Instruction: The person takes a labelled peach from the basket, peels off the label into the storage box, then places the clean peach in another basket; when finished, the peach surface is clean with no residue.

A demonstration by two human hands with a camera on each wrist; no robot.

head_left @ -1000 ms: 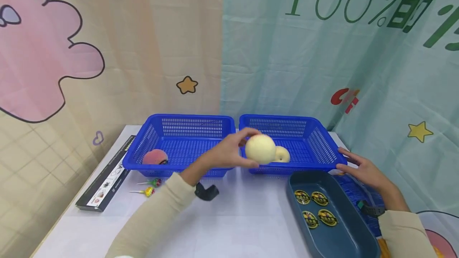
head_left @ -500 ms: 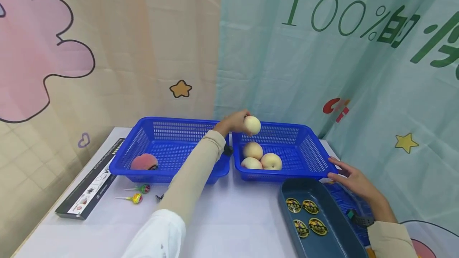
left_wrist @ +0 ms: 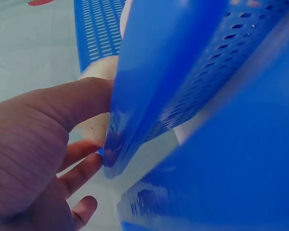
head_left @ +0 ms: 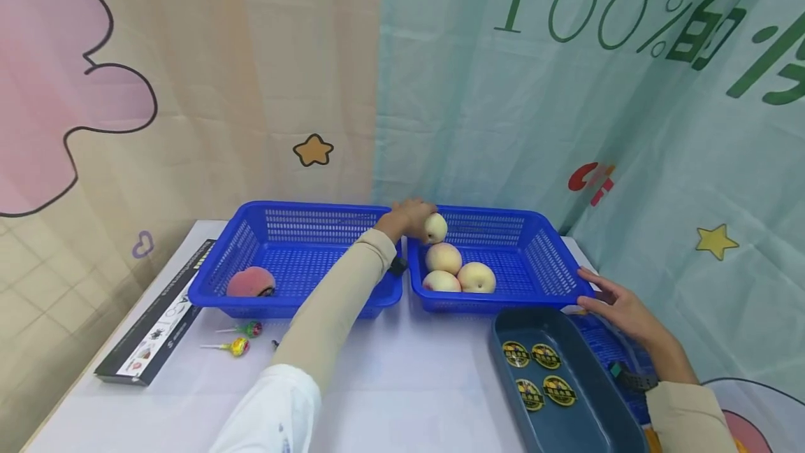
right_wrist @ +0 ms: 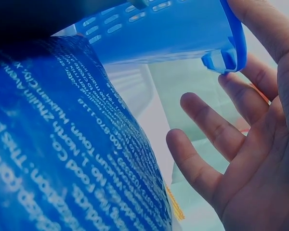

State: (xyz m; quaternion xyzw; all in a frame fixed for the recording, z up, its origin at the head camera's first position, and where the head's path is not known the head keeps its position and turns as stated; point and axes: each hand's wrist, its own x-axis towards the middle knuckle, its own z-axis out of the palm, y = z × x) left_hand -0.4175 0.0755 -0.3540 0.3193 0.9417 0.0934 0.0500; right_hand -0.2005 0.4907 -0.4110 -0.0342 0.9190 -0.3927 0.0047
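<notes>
In the head view my left hand (head_left: 411, 215) holds a pale yellow peach (head_left: 436, 228) at the back left corner of the right blue basket (head_left: 462, 305). Up close in the left wrist view, the thumb lies over this peach (left_wrist: 94, 127), partly hidden by the basket rim. Three other pale peaches (head_left: 476, 277) sit together at that basket's front left. My right hand (head_left: 629, 313) grips the basket's front right corner. The right wrist view has the rim (right_wrist: 238, 33) between its thumb and fingers, with the outer fingers extended.
A left blue basket (head_left: 264, 307) contains a pinkish-red peach (head_left: 250, 282). Two lollipops (head_left: 239, 347) and a long black-and-white box (head_left: 157, 320) lie nearby. At right stands a dark blue tray (head_left: 597, 404) with several round stickers, beside a printed blue bag (right_wrist: 62, 144).
My left hand has carried the peach from the right basket's front to its back left corner, then slightly lower and leftward. The right hand has stayed at the basket corner.
</notes>
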